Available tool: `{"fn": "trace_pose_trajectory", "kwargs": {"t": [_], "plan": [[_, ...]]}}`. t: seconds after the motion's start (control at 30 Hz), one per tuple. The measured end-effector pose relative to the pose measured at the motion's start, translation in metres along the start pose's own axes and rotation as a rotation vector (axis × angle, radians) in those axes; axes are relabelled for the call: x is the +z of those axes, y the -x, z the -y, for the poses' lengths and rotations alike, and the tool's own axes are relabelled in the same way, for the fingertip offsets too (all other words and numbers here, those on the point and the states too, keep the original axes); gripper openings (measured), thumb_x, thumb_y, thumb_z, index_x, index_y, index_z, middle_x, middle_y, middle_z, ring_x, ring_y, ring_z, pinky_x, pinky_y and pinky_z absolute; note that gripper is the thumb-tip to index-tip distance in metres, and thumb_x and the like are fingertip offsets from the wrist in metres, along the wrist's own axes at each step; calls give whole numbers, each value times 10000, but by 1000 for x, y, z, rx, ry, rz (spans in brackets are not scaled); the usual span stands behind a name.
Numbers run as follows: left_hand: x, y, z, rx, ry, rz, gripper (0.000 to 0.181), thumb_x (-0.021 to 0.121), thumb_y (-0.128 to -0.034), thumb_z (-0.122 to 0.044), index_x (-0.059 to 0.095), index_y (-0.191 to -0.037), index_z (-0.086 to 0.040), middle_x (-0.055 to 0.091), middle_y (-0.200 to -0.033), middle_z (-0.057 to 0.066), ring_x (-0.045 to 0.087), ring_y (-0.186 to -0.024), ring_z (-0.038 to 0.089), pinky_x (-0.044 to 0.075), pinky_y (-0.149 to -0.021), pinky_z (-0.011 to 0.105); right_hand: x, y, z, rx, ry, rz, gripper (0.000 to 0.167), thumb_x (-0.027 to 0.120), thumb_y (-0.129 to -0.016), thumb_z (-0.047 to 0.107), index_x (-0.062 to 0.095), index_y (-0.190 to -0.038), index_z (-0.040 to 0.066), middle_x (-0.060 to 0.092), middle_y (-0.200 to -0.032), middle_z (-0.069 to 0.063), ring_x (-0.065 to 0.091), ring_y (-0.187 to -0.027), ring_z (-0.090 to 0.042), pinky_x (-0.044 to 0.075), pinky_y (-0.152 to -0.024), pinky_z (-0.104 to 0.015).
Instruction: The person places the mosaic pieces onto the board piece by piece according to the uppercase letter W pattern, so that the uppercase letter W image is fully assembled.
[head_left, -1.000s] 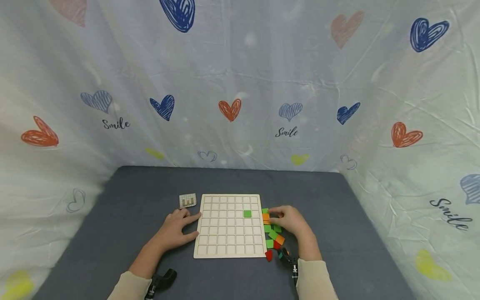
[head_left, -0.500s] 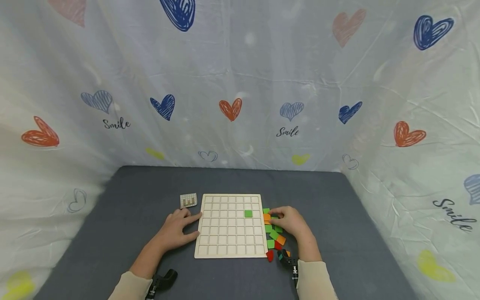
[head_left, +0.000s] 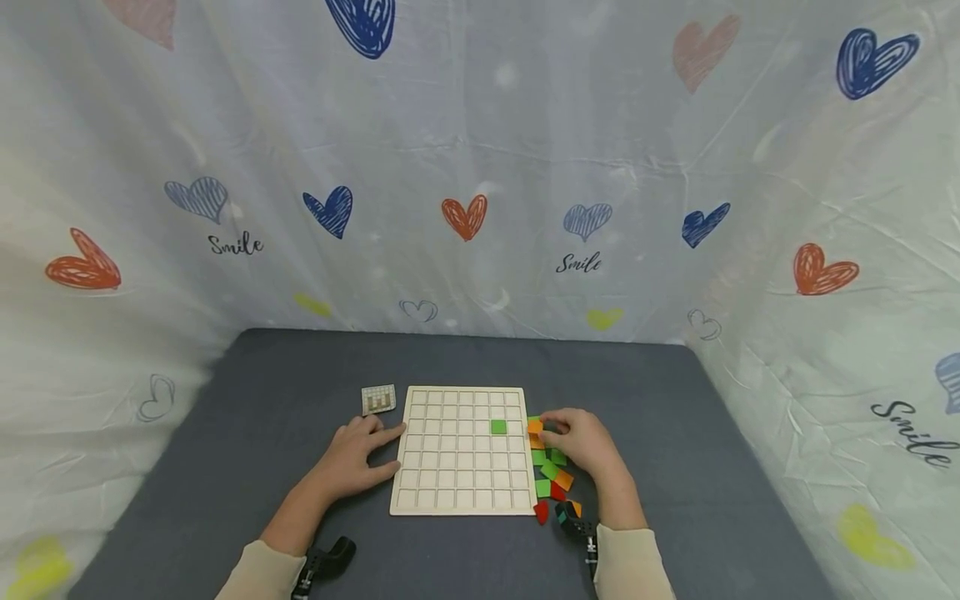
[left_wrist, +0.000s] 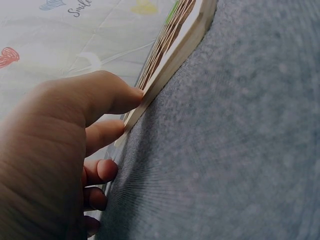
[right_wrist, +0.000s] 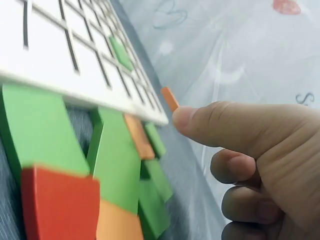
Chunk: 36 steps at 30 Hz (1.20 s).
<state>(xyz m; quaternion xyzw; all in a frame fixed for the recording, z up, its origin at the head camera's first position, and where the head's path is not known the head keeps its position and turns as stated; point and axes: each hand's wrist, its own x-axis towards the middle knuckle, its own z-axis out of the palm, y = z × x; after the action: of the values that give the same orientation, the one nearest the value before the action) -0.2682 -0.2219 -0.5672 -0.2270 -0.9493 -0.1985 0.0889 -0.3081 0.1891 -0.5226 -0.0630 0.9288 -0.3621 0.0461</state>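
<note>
A pale gridded board (head_left: 465, 450) lies on the dark cloth, with one green tile (head_left: 498, 427) in a cell at its upper right. My left hand (head_left: 351, 462) rests at the board's left edge, thumb and index finger spread and touching the rim; in the left wrist view the fingertips (left_wrist: 134, 100) meet the wooden side. Beside the right edge, my right hand (head_left: 583, 437) pinches an orange tile (right_wrist: 170, 98), raised above the loose tiles. Green tiles (right_wrist: 117, 160), a red one (right_wrist: 62, 202) and other orange ones lie below and beside it.
A small patterned card (head_left: 378, 399) lies by the board's upper left corner. Another red piece (head_left: 542, 512) sits at the lower right corner. A curtain printed with hearts (head_left: 465, 218) stands behind the table. Black wrist devices (head_left: 330, 560) hang near both sleeves.
My right hand has lifted an orange tile slightly from among the loose pieces. My left hand has stayed at the board's edge. The head view has shifted slightly.
</note>
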Motion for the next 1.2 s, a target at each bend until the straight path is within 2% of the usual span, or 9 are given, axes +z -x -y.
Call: {"fn": "trace_pose_trajectory", "kwargs": {"t": [0.23,0.43,0.67,0.8,0.87,0.93,1.03,1.13,1.2], "plan": [[1,0,0,-1,0,1,599,753,-911,-439,638,-1440,-183,416,-964,-68,263,-806,109,236,-736,372,3,6,22,-49,3,-12,268,798,-922,242,792,-1179,168,273,-556,51,235,-489,-136,269,-517,-296],[1,-1,1,-2,-6,-3,596,752,-910,-440,641,-1438,-186,412,-960,-72,265,-804,108,237,-736,369,12,9,35,-72,-7,57,277,793,-926,255,788,-1195,190,298,-533,62,245,-472,-120,262,-497,-282],[1,-1,1,2,-12,-10,595,752,-904,-446,651,-1428,-184,422,-960,-65,276,-800,111,246,-735,367,25,9,39,-108,31,115,245,777,-936,279,800,-1171,213,314,-532,66,261,-464,-115,264,-471,-276],[1,-1,1,3,-12,-10,594,748,-908,-450,647,-1432,-187,421,-961,-70,271,-800,106,243,-734,366,31,8,39,-126,71,116,228,783,-924,273,812,-1144,224,427,-525,35,317,-463,-112,296,-477,-280],[1,-1,1,2,-12,-10,594,746,-911,-451,646,-1433,-188,420,-960,-71,268,-798,105,242,-734,366,34,8,39,-133,98,104,226,787,-913,264,817,-1134,225,568,-612,45,384,-511,-96,336,-503,-283],[1,0,1,2,-13,-9,594,744,-912,-453,644,-1435,-189,419,-960,-72,266,-797,105,241,-732,365,36,8,39,-144,131,99,233,773,-916,250,815,-1144,219,632,-650,26,408,-542,-98,350,-523,-292],[0,0,1,0,-15,-7,596,743,-912,-455,643,-1436,-189,422,-962,-70,269,-798,106,243,-732,365,39,7,39,-158,177,89,236,755,-917,238,815,-1144,210,656,-670,74,440,-579,-92,357,-536,-292],[0,-1,0,1,-14,-4,598,743,-913,-455,640,-1439,-190,426,-967,-66,271,-800,108,243,-732,367,40,6,39,-159,205,82,242,746,-917,228,814,-1148,201,622,-617,90,461,-578,-102,358,-531,-294],[0,-1,0,1,-10,-2,598,744,-913,-451,639,-1440,-189,429,-969,-65,272,-801,110,242,-733,368,40,6,40,-151,212,69,235,756,-913,228,818,-1138,202,670,-685,76,518,-618,-113,387,-541,-300]]}}
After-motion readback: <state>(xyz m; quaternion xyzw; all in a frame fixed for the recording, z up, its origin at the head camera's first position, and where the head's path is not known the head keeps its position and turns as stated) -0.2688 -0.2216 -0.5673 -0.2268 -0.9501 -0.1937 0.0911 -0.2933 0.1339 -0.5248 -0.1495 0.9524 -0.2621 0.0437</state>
